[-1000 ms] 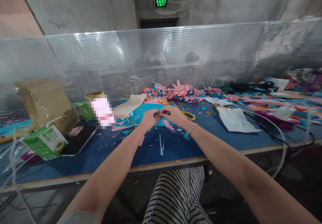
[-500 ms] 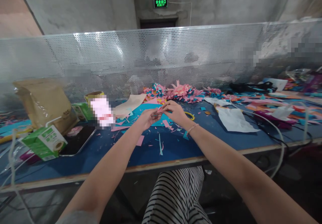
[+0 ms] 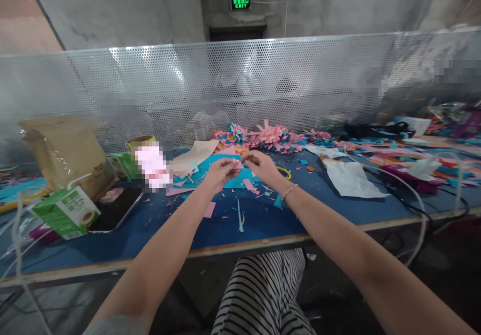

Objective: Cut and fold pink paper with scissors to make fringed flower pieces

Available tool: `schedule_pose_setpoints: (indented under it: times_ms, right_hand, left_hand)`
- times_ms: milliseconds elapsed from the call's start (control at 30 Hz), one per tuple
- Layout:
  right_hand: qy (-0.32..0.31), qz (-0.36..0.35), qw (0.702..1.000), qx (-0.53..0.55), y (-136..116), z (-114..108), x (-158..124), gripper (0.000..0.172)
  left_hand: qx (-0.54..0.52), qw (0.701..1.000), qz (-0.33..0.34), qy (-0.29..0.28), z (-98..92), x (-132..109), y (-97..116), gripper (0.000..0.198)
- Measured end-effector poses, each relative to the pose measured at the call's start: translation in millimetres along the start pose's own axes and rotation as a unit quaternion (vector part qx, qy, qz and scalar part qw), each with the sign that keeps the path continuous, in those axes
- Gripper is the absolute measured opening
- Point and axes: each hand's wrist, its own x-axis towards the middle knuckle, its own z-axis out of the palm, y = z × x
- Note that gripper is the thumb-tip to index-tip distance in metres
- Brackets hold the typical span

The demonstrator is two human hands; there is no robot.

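Over the blue table [image 3: 158, 239], my left hand [image 3: 221, 173] pinches a small piece of pink paper [image 3: 238, 164] between thumb and fingers. Just to its right is my right hand [image 3: 261, 167], its fingertips pressed together close to the paper's right edge; whether they grip the paper or something smaller is hard to make out. Under both hands lies a sheet of blue paper [image 3: 199, 174] with pink and blue scraps around it. A pink paper square [image 3: 209, 209] and a thin light-blue strip [image 3: 240, 217] lie nearer the table edge.
Pink and blue paper flowers [image 3: 268, 134] are heaped behind my hands, against a perforated metal screen [image 3: 169, 89]. At left stand a brown paper bag [image 3: 69, 149], a green drink carton [image 3: 67, 213] and a dark phone [image 3: 118, 209]. White paper [image 3: 351, 178] and cables [image 3: 417, 204] lie at right.
My fingertips have drawn slightly apart, and the pink paper shows flatter and wider between them. Other things on the table look unmoved.
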Motion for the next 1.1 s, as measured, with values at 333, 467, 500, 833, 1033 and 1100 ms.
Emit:
schedule_pose_setpoints:
  times_ms: [333,467,500,833,1033,1100]
  right_hand:
    - [-0.025,0.040,0.999,-0.010,-3.3,-3.2,1.5,0.015]
    - [-0.027,0.047,0.998,-0.009,-4.6,-3.2,1.0,0.014]
    - [-0.029,0.051,0.998,-0.008,-5.0,-3.3,1.0,0.014]
    - [-0.063,0.098,0.991,0.064,0.0,-2.3,3.7,0.019]
    - [-0.070,0.127,0.982,0.120,1.4,-2.2,3.1,0.024]
    - [-0.070,0.130,0.981,0.127,2.4,-2.3,2.8,0.024]
  left_hand:
    - [0.043,0.999,0.018,-0.019,0.2,0.9,-3.7,0.022]
    - [0.034,0.999,0.019,-0.024,0.1,0.8,-3.7,0.024]
    - [0.032,0.999,0.019,-0.026,-0.1,0.8,-3.7,0.025]
    - [0.072,0.997,0.035,-0.020,-1.8,0.5,-3.0,0.027]
    - [0.069,0.996,0.040,-0.035,-2.7,0.6,-3.0,0.028]
    - [0.074,0.996,0.041,-0.035,-2.3,0.4,-2.9,0.027]
